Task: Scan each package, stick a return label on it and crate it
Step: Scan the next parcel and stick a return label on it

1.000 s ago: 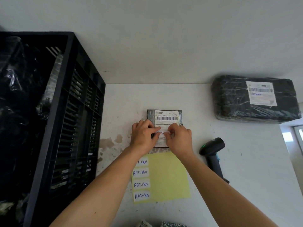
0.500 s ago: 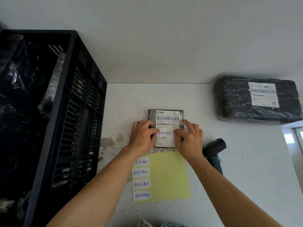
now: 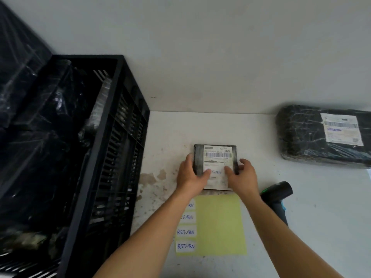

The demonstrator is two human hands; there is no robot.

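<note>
Both hands grip the small package (image 3: 215, 165) on the surface (image 3: 301, 197): left hand (image 3: 191, 176), right hand (image 3: 242, 176), thumbs over its return label (image 3: 216, 172). I'd lift it level, then swing left into the black crate (image 3: 120, 109).

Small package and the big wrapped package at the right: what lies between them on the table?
In the head view, only bare white table lies between the small package and the big wrapped package. The scanner lies nearer, below that stretch.
</note>
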